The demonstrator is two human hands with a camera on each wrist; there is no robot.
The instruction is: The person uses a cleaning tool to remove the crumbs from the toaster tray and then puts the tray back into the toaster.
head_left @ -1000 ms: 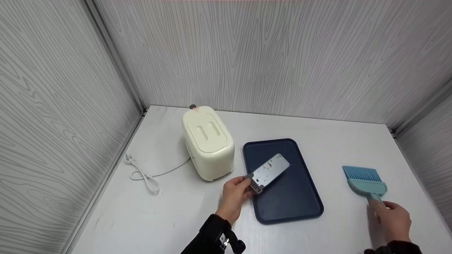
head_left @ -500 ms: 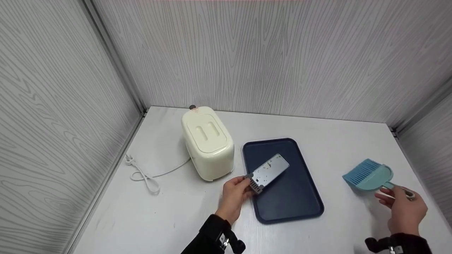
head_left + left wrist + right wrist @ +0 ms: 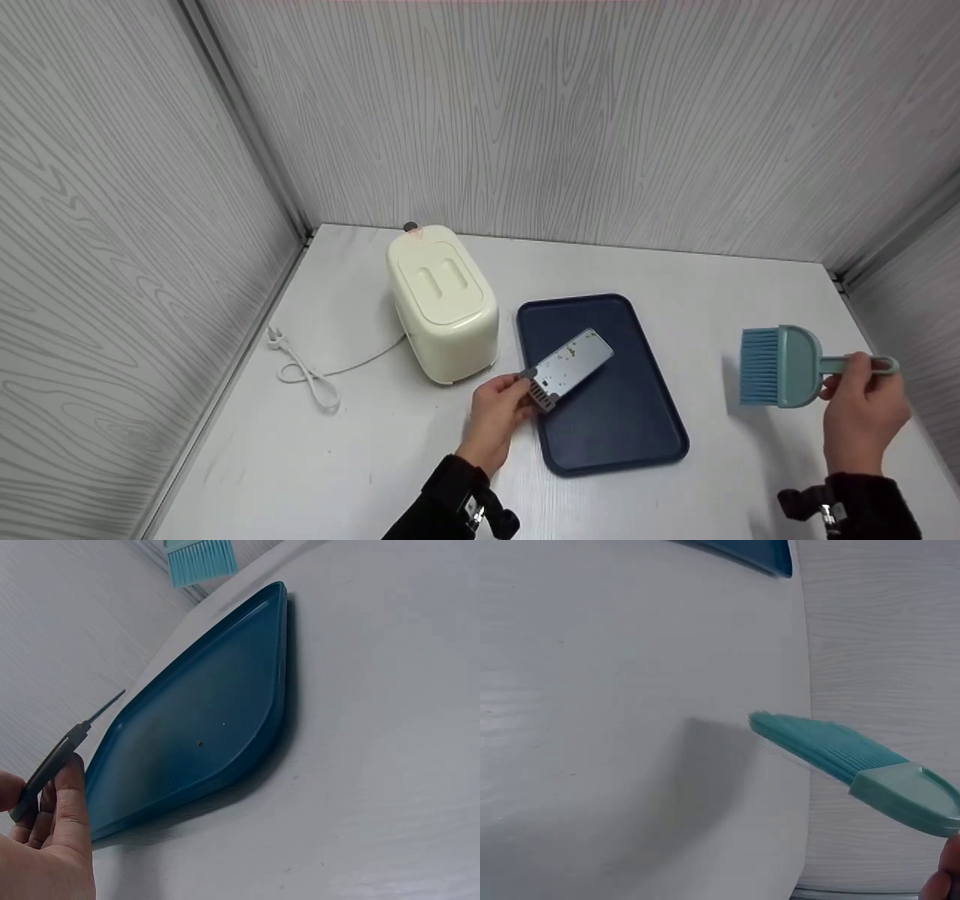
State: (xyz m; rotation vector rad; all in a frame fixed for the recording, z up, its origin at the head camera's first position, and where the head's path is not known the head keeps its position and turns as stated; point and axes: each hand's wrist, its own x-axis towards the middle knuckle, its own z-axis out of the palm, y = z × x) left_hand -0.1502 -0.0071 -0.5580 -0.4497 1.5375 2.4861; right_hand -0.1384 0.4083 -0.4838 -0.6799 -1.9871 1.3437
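My left hand (image 3: 499,416) pinches the near end of a thin metal crumb tray (image 3: 566,367) dotted with crumbs, held tilted over the dark blue tray (image 3: 630,427). In the left wrist view the left hand (image 3: 41,844) grips the plate's edge (image 3: 56,761) beside the blue tray (image 3: 202,720), where a few crumbs lie. My right hand (image 3: 862,409) grips the handle of a light blue brush (image 3: 780,366), lifted off the table with its bristles pointing left. The right wrist view shows the brush (image 3: 840,754) hanging above the white table, with only a fingertip at the corner.
A cream toaster (image 3: 442,300) stands left of the blue tray, its white cord and plug (image 3: 304,367) trailing toward the left wall. Grey wood-grain walls close in the white table (image 3: 360,457) on three sides.
My right hand has lifted the brush off the table and turned it so the bristles point left. The left hand and the metal tray have stayed put.
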